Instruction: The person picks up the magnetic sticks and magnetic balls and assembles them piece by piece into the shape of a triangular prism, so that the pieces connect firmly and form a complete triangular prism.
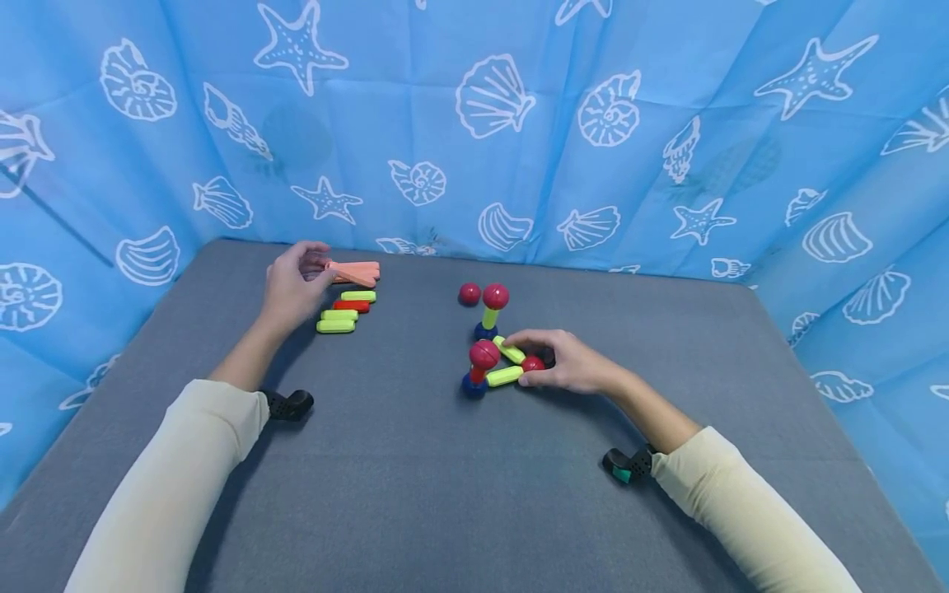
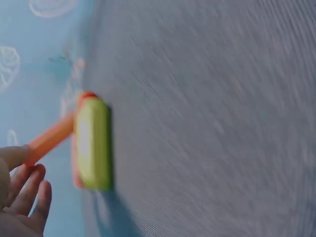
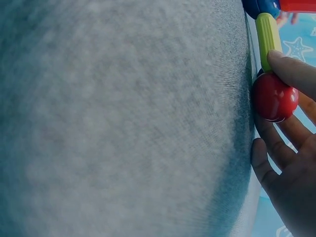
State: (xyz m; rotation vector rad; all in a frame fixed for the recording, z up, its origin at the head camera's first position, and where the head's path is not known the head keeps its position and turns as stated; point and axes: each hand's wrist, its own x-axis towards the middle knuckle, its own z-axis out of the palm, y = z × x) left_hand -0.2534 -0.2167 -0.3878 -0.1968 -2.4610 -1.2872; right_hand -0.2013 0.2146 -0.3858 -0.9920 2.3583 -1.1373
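At the far left of the table, my left hand (image 1: 292,284) pinches the end of an orange stick (image 2: 52,138) between thumb and fingers, and its other end slants over a pile of orange sticks (image 1: 366,268). My right hand (image 1: 571,361) holds a ball-and-rod structure at its red corner ball (image 3: 275,97), the thumb on a yellow-green rod (image 3: 266,34) and other fingers behind the ball. Two yellow-green rods run from this corner to two blue balls (image 1: 474,387). A short upright stands on each blue ball, one red, one yellow-green, topped by red balls (image 1: 496,296).
Below the orange pile lie several loose yellow-green rods (image 1: 336,326) and a red rod (image 1: 352,306). A loose red ball (image 1: 469,294) sits behind the structure. The grey tabletop (image 1: 415,494) meets a blue shell-patterned curtain (image 1: 415,107) at the back.
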